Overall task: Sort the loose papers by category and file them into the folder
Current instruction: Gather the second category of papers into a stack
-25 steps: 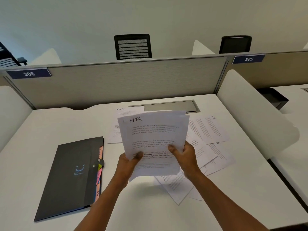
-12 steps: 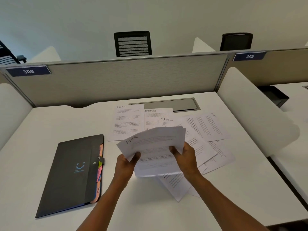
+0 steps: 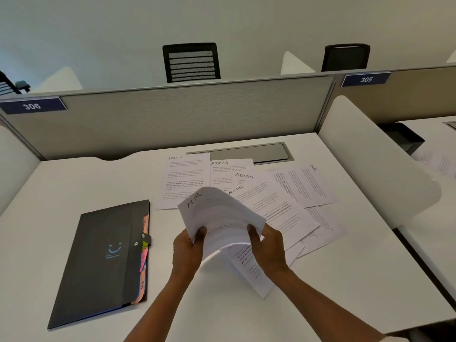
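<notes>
- Left hand and right hand each grip the near edge of one HR stack, held curled above the white worktop; sheet count in the stack cannot be told.
- Loose papers overlap behind and right of the stack; several headings are covered. Legible: three "ADMIN", one "SPORTS", one "HR".
- One dark folder lies closed, left of the hands; its coloured tabs are mostly unreadable.
- Two chairs beyond the partition, only backs visible.

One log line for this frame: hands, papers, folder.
left hand: grips HR stack | right hand: grips HR stack | folder: closed, on desk | loose papers: unsorted
</notes>
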Demonstrator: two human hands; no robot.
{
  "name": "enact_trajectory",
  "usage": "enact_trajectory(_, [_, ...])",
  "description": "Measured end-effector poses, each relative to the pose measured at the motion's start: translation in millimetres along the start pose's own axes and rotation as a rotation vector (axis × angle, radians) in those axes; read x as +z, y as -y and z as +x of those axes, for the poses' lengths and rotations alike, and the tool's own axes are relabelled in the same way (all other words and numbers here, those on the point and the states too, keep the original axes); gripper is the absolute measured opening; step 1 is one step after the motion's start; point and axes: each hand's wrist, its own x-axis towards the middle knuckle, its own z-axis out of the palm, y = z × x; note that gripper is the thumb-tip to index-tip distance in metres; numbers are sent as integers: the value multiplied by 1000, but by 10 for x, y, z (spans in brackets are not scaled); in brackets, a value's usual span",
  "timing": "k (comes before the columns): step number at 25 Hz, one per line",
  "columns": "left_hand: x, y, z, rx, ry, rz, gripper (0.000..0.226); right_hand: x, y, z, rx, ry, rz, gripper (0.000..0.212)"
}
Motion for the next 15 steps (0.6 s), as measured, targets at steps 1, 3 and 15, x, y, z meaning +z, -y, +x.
enact_trajectory(1, [18,-6,-14,13,-16,28,11,33,-13,-9,3,-1,-5,34])
enact_trajectory(3, [66,10,-61,47,13,97,11,99,-75,-50,37,47,-47,43])
enact_trajectory(15, [157,37,31,-19,22,121,19,-12,-161,35,52,63,-47,27])
